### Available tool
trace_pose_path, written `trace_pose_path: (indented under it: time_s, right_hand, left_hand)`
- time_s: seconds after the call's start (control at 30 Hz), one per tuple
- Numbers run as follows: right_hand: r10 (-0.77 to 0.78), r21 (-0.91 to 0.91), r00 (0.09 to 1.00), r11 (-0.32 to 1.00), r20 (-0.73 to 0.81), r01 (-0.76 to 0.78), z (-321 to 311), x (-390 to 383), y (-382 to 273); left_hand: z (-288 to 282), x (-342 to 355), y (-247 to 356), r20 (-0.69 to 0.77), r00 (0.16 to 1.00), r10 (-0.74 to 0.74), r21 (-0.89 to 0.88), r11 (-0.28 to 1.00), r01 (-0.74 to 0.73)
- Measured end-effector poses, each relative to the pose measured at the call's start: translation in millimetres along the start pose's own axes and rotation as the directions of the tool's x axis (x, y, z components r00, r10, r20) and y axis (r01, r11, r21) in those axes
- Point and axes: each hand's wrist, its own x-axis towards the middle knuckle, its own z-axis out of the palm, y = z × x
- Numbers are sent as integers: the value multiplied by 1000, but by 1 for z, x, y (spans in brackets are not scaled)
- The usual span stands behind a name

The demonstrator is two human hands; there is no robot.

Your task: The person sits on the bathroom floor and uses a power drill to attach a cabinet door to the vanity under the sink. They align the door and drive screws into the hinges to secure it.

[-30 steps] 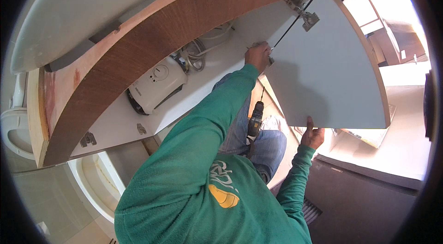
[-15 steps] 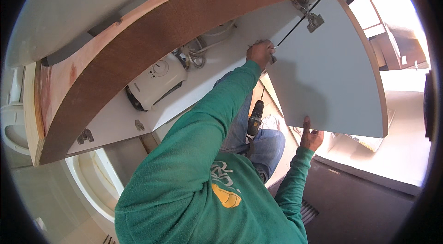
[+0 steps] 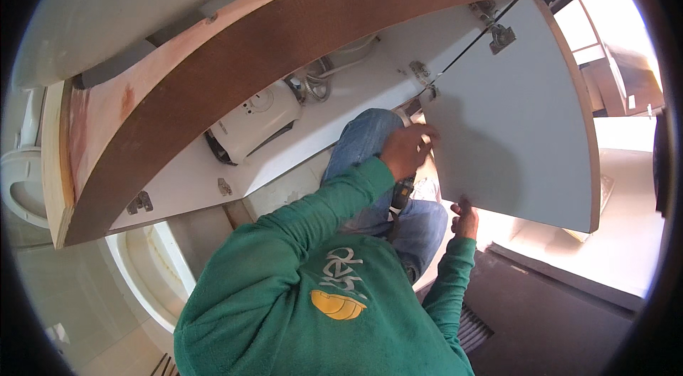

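Observation:
My left hand (image 3: 408, 150) is curled on the hinge-side edge of a grey cabinet door (image 3: 519, 113), near its lower end. My right hand (image 3: 464, 218) grips the door's bottom corner from below. The door stands open, tilted, with a metal hinge (image 3: 501, 36) at its upper end. A dark power drill (image 3: 402, 194) rests between my knees, just under my left hand. My green sleeves and blue jeans fill the middle of the view.
The white cabinet interior (image 3: 341, 120) holds a white box-shaped appliance (image 3: 252, 123) and coiled hoses (image 3: 320, 84). A brown wooden countertop edge (image 3: 249, 63) arches above. A white toilet (image 3: 21, 184) is at the left and a dark floor grate (image 3: 477, 326) at the lower right.
My left hand has dropped from the upper hinge area down along the door's edge. My knee has come up into view. The right hand stays at the door's bottom corner.

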Motion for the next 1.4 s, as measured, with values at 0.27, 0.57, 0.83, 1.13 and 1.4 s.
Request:
trace_pose_path:
  time_s: [0.27,0.57,0.83,1.13,1.4]
  right_hand:
    - [231,322,940,896,249,-306,-7,-36,-63]
    - [-78,829,850,285,521,-482,25,-51,-149]
    - [-97,877,896,274,434,-395,38,-34,-187]
    - [-223,914,892,205,392,-350,46,-17,-208]
    - [-136,596,943,799,303,-77,83,-6,-159]
  left_hand:
    - [31,-57,25,466,885,22,12,999,-31]
    - [30,-75,11,357,932,68,259,951,-168]
    - [19,-52,4,167,981,-96,187,980,64]
    - [1,-24,10,17,992,-126,143,982,122]
    - [-20,96,-65,-175,899,-402,-273,897,348]
